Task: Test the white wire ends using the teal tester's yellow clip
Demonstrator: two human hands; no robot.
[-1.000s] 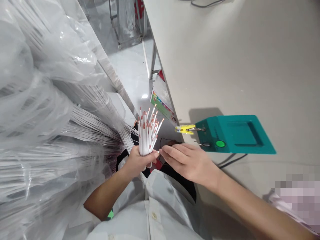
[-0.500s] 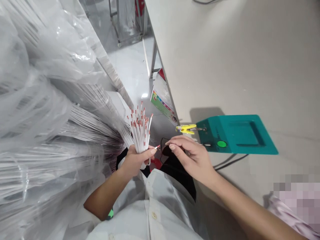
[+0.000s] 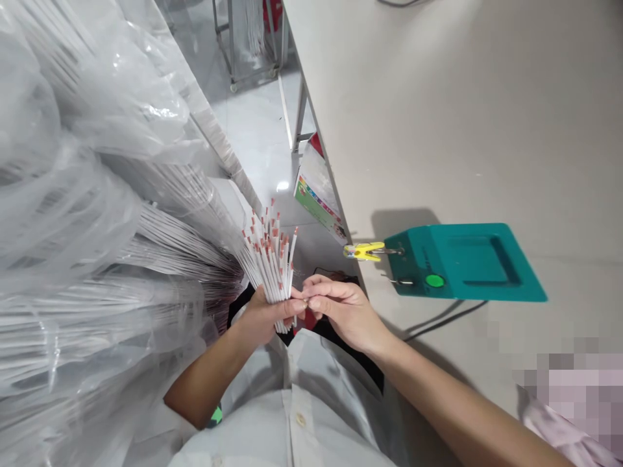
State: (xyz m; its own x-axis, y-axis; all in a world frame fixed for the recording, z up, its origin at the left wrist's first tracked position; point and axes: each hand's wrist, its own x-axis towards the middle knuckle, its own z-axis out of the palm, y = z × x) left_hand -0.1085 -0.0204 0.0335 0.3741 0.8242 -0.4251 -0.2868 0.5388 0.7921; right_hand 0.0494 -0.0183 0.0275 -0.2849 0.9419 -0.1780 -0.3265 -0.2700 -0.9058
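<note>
A bundle of white cables with reddish wire ends pointing up is gripped in my left hand. My right hand meets the left thumb tip just right of the bundle, its thumb and forefinger pinched together. Whatever lies between those fingertips is too small and covered to make out. Beyond the right hand, a teal tester box with a green round button lies on the table. A yellow clip is fixed to a metal post on its left side.
Many white cables in clear plastic bags fill the left side. The pale table spans the right, its edge beside my right hand. A printed box stands below that edge. At lower right is a person's pink sleeve; a wheeled rack stands behind.
My right hand has moved left and down, from near the yellow clip to the left thumb. The single wire end that stuck out there is now covered by fingers.
</note>
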